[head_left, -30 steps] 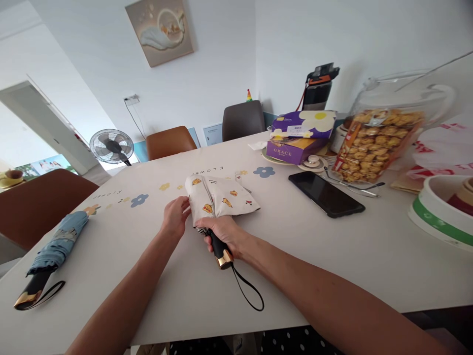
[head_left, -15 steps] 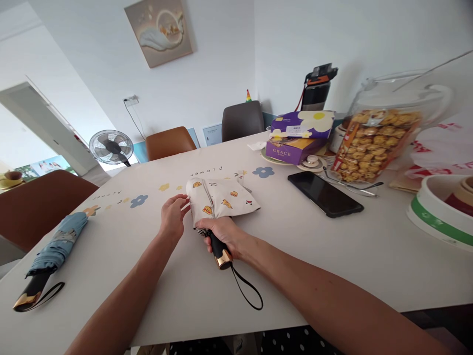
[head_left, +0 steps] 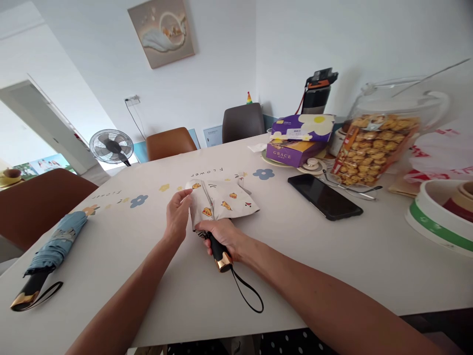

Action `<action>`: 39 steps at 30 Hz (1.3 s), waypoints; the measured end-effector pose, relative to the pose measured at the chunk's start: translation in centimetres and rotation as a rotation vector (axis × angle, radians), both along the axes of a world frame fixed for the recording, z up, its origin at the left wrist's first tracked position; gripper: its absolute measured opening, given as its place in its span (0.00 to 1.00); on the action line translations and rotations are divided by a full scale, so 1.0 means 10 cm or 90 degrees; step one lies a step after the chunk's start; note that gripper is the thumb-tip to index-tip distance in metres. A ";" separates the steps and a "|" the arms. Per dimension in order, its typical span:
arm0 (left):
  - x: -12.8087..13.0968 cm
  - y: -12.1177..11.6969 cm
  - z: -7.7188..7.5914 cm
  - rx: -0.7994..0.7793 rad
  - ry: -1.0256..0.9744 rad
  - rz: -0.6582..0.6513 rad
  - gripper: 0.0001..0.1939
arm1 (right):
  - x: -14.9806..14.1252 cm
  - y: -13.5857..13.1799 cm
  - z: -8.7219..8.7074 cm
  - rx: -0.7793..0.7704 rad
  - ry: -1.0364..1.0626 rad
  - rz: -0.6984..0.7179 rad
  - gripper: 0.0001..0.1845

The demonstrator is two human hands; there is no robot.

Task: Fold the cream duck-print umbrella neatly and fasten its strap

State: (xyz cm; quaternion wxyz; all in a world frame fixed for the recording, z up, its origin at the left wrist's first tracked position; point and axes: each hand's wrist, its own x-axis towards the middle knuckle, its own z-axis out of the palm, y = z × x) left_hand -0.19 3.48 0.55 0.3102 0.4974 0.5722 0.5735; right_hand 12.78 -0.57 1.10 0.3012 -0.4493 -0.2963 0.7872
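Note:
A folded cream umbrella (head_left: 236,199) with small orange and yellow cartoon prints lies in front of me, its cloth loose and spreading to the right. My right hand (head_left: 223,234) is closed round the top of its black handle, thumb against the bottom of the cloth. The handle ends in a gold cap with a black wrist loop resting on the table. My left hand (head_left: 179,213) is at the cloth's left edge, fingers loosely curved and apart, the fingertips touching it. Off to the left lies a second umbrella (head_left: 59,241), blue, furled, with the same black-and-gold handle.
On the white table (head_left: 177,301), right of the umbrella, are a black phone (head_left: 325,196), eyeglasses (head_left: 354,192), purple boxes (head_left: 293,152), a clear jug (head_left: 380,143) of snacks and a tape roll (head_left: 436,209). Chairs (head_left: 170,143) and a fan (head_left: 111,146) stand beyond.
My left hand has moved slightly right, its fingertips now over the edge of the cloth. The cloth's upper left part looks flatter. My right hand keeps its grip.

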 end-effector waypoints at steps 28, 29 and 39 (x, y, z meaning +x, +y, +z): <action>0.24 1.11 0.34 -0.238 0.577 -0.206 0.11 | 0.00 0.00 -0.08 0.030 -0.073 0.106 0.11; 0.23 1.11 0.34 -0.228 0.539 -0.217 0.09 | 0.00 0.00 -0.08 0.032 -0.072 0.109 0.11; -0.07 0.94 0.29 0.002 0.005 -0.141 0.11 | -0.03 -0.02 -0.08 0.082 -0.058 0.063 0.13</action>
